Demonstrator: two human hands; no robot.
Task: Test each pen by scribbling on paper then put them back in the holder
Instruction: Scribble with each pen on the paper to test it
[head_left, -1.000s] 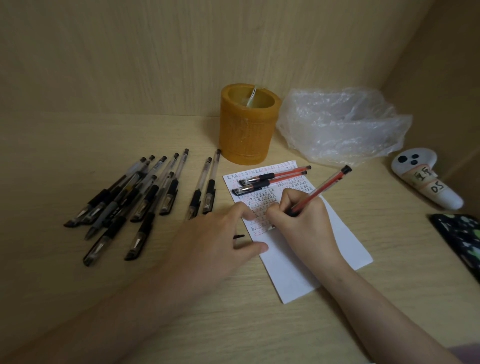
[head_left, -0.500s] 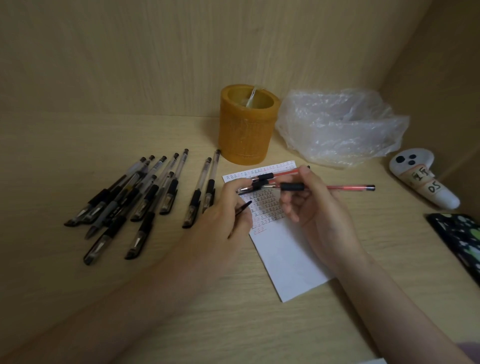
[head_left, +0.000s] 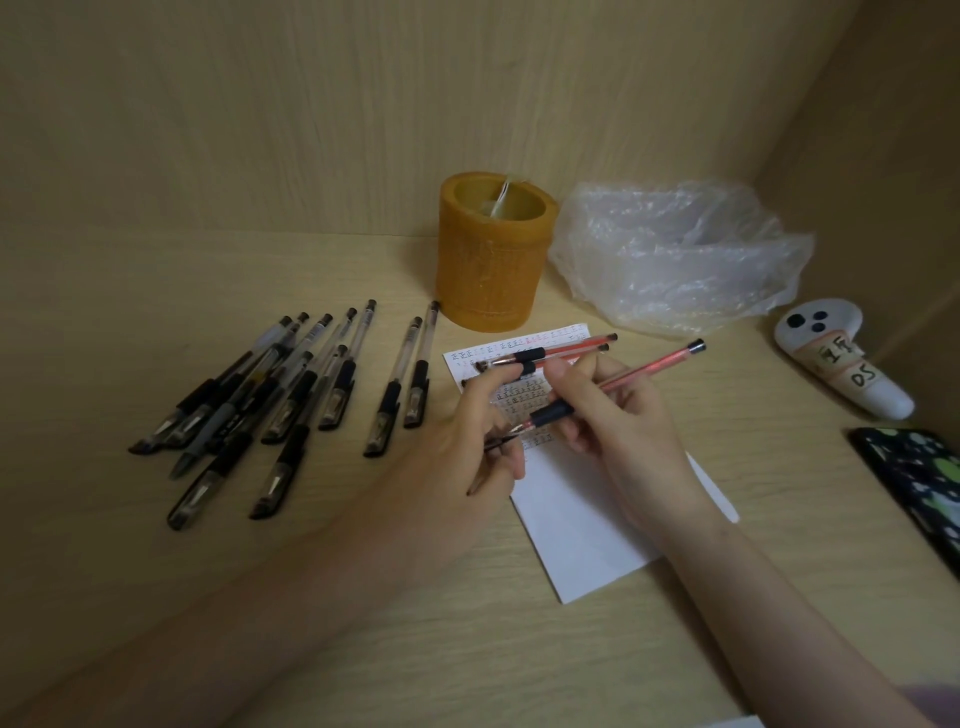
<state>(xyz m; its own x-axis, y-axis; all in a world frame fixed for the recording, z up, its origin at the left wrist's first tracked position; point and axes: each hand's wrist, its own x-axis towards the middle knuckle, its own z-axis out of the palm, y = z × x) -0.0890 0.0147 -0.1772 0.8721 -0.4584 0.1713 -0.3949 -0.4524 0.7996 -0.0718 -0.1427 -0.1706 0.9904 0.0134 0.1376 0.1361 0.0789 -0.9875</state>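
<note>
The right hand (head_left: 618, 415) pinches a red pen (head_left: 623, 387) at its dark grip, fingers curled round the barrel. The pen's long axis runs from its tip, low and toward the left hand (head_left: 467, 441), up and away to its capped end, which points to the right of the holder (head_left: 493, 260). The left hand grips a small dark cap (head_left: 498, 444) between thumb and fingers, just beside the pen tip; whether tip and cap touch cannot be told. Judged from this, capping is the step in hand, and it turns on lining the cap with the tip. Both hands hover over the paper (head_left: 587, 525), which lies in front of the holder on the bench (head_left: 156, 286). Two more red pens (head_left: 566, 349) lie across the paper's far edge. The black pens (head_left: 291, 395) lie to the left of the holder, well apart from both hands.
</note>
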